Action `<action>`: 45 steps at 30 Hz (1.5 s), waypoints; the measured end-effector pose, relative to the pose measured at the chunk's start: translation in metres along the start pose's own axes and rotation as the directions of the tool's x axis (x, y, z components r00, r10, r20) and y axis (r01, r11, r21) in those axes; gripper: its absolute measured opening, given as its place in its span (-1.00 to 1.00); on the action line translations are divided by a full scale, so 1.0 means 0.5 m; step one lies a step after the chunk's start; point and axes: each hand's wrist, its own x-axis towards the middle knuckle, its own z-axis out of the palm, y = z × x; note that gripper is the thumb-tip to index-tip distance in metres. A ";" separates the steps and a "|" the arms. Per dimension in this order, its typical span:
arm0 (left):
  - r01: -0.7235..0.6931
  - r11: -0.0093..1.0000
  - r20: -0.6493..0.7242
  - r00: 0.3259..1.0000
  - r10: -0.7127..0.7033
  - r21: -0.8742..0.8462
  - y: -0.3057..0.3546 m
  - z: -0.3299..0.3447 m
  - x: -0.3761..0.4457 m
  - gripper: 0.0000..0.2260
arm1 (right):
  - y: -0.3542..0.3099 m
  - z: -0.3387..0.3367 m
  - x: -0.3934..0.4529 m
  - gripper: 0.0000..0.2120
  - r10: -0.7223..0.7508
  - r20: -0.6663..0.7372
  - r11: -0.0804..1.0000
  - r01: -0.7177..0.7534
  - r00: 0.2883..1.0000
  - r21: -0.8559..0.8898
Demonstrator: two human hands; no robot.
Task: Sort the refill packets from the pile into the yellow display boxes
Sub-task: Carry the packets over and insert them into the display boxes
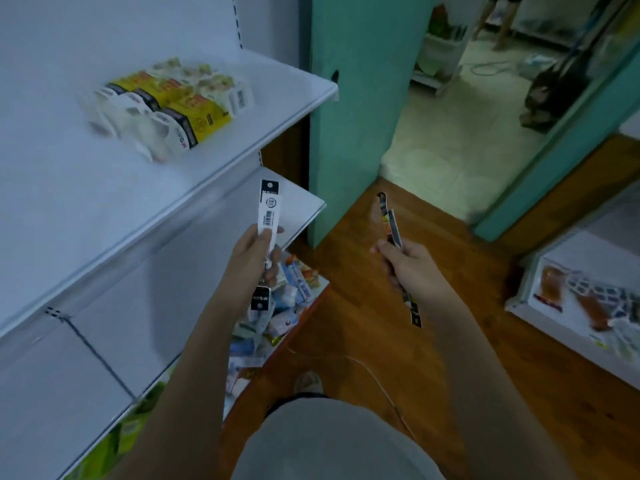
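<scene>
head view: sorting under way, packets in both hands.
left hand [254, 252] grips white refill packets [268, 211]; right hand [403, 263] grips dark ones [393, 225]; next, reach to the yellow display boxes [194, 114] on the shelf [242, 140].

On the white upper shelf [242, 126], yellow display boxes [180, 102] were set among white refill packets [138, 126]. Lower down, a jumbled packet pile [277, 306] was spread on the bottom shelf [313, 299].

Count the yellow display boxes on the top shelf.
3 yellow display boxes, side by side on the top shelf among white packets; more could be hidden behind them.
</scene>
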 end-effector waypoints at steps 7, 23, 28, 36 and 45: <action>-0.237 0.971 -0.006 0.971 0.237 -0.036 0.191 0.004 0.173 -0.86 | -0.236 0.065 0.211 -0.78 -0.202 0.134 0.969 0.178 0.970 0.173; -0.361 0.913 -0.442 0.799 0.407 0.188 0.355 -0.014 0.343 -0.93 | -0.556 0.282 0.444 -0.80 -0.452 0.590 0.889 0.284 0.669 0.359; -0.349 0.904 -0.559 0.711 0.427 0.246 0.351 -0.002 0.345 -0.66 | -0.567 0.321 0.458 -0.72 -0.491 0.702 0.871 0.316 0.516 0.376; -0.350 0.862 -0.587 0.632 0.506 0.367 0.350 0.000 0.326 -0.48 | -0.561 0.340 0.453 -0.88 -0.507 0.845 0.816 0.410 0.171 0.407; -0.192 0.919 -0.921 0.124 0.370 0.344 0.284 -0.085 0.241 -0.77 | -0.535 0.389 0.454 -0.62 -0.534 0.840 0.654 0.676 0.096 0.338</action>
